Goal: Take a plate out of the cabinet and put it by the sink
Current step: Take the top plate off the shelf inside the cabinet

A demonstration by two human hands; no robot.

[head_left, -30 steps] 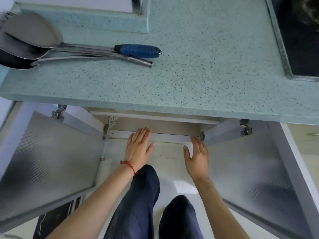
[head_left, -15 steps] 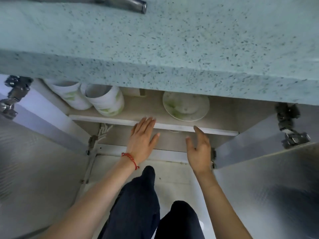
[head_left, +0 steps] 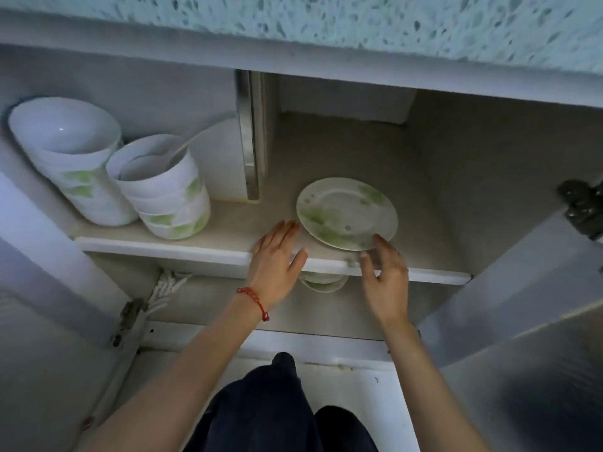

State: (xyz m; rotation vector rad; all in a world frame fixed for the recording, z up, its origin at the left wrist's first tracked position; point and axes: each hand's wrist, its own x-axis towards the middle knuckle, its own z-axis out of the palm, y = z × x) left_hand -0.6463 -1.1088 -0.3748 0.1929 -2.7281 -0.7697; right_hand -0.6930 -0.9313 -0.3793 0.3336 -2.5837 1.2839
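A white plate with green leaf print (head_left: 346,213) lies on the upper shelf (head_left: 208,252) of the open cabinet below the counter. It looks like the top of a short stack. My left hand (head_left: 277,259), with a red string at the wrist, is spread flat at the shelf's front edge, fingertips right beside the plate's left rim. My right hand (head_left: 385,272) is open at the plate's near right rim, fingertips at or just touching the edge. Neither hand grips it.
Two stacks of white bowls with green print (head_left: 68,158) (head_left: 166,194) stand at the shelf's left. More dishes (head_left: 321,282) sit under the shelf. A metal divider (head_left: 248,135) rises behind. Both doors are swung open, hinge (head_left: 582,207) at right. The speckled countertop edge (head_left: 326,24) hangs overhead.
My view has dropped below the countertop and closer into the cabinet. Both hands have reached forward and up from the cabinet's lower frame to the upper shelf, arriving at either side of the plate.
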